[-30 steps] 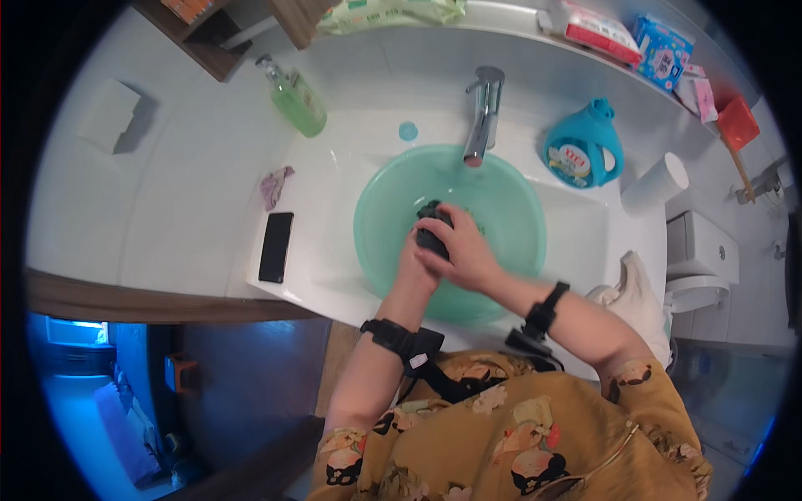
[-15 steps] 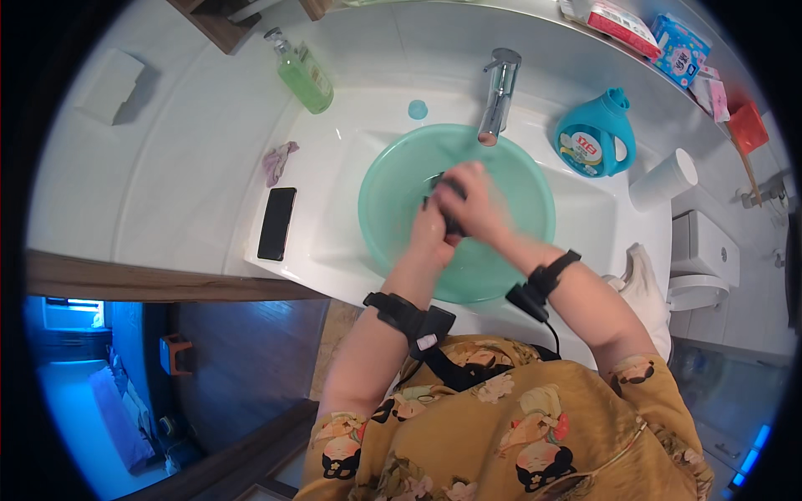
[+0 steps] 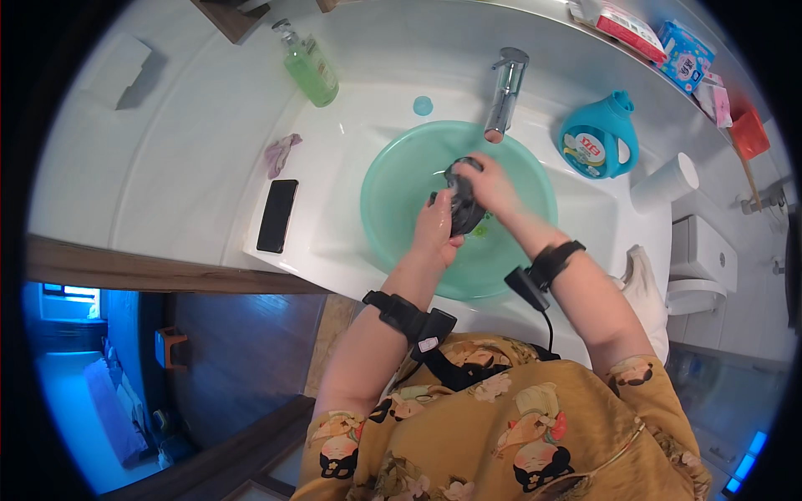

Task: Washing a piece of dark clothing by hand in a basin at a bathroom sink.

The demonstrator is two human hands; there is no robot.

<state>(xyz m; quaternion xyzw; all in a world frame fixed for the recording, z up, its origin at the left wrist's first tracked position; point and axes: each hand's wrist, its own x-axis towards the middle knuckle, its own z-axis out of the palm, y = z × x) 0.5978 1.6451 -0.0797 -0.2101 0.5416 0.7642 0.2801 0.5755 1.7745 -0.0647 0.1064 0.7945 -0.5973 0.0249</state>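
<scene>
Over a green plastic basin (image 3: 391, 200), both my hands grip a dark grey bunched cloth (image 3: 468, 215); its exact kind is not clear. My left hand (image 3: 433, 228) is closed on its left side, thumb up along the fabric. From the upper right, my right hand (image 3: 493, 187) holds the top end with bent fingers. The skin of the left hand looks wet. Below the cloth, a small green pattern shows on the basin's bottom. A chrome faucet (image 3: 506, 96) stands just behind, its spout over the basin's far rim.
The basin sits in a white sink (image 3: 327, 225). Left are a phone (image 3: 277, 215), a crumpled pinkish cloth (image 3: 281, 154) and a green pump bottle (image 3: 309, 71). To the right stand a teal detergent jug (image 3: 598, 138) and a white cylinder (image 3: 666, 181). A shelf holds packages (image 3: 685, 54).
My right hand has shifted slightly right and up, and more of the dark cloth shows between the hands. The left hand stays nearly in place. The whole view has shifted slightly.
</scene>
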